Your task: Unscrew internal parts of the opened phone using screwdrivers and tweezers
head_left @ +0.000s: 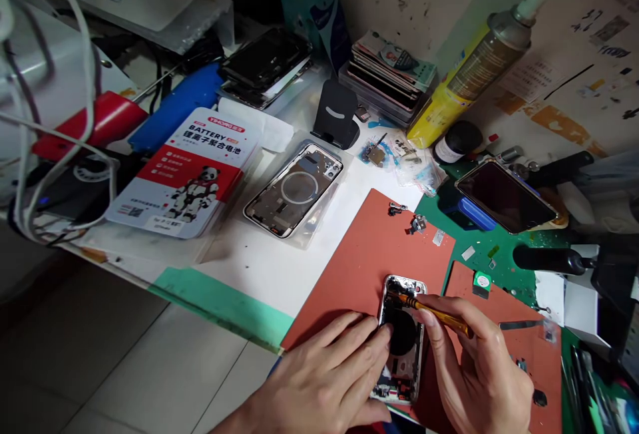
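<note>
An opened phone housing (408, 361) with a black round patch inside lies on the reddish-brown mat (349, 261). My left hand (332, 371) rests along the housing's left edge, its fingers laid flat and reaching slightly over the frame. A thin orange-handled tool (444, 317) is pinched in my right hand (479, 361); its tip points into the upper part of the housing. Small metal parts (418, 223) sit near the mat's top corner. A second phone back with a ring (299, 188) lies on a clear sleeve to the upper left.
A battery box (182, 171) is at the left, near a blue-handled tool (180, 101). A yellow spray can (469, 68) stands at the back. At the right are a dark-screened phone (506, 196) and a small green-topped block (482, 283). White cables hang at the far left.
</note>
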`<state>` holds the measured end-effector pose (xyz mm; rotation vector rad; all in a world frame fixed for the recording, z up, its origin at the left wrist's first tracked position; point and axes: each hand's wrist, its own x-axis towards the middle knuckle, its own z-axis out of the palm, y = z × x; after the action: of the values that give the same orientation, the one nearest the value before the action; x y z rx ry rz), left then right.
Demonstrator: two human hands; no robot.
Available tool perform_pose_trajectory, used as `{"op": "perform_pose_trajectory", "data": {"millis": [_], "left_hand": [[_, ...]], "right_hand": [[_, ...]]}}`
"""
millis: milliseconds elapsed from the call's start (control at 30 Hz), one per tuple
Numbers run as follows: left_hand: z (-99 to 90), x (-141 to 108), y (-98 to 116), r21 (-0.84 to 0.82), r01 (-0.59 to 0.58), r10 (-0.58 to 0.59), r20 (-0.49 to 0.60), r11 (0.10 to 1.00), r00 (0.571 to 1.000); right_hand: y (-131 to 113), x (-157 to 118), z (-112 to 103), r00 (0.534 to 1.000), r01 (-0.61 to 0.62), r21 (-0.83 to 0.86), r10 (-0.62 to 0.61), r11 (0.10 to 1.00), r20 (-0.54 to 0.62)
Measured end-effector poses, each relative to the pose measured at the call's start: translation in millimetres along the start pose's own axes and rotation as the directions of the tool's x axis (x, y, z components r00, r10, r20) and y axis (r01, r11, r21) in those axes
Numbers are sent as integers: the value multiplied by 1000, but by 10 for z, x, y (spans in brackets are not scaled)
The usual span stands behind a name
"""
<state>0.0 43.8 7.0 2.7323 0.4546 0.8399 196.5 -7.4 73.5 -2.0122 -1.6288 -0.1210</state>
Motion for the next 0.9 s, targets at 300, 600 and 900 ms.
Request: {"op": "perform_pose_trajectory", "data": {"millis": [300, 600, 900], "left_hand": [[14, -4, 11, -39, 25, -24, 37, 999, 999], [-5, 0, -9, -48, 26, -23, 60, 999, 998], [-2, -22, -9, -38, 21, -19, 51, 999, 999]], "right_hand": [[69, 70, -116, 959, 236, -34, -228, 971, 169], [177, 328, -143, 805, 455, 68, -443, 888, 396], [103, 422, -164, 752, 474, 115, -469, 873, 464]]}}
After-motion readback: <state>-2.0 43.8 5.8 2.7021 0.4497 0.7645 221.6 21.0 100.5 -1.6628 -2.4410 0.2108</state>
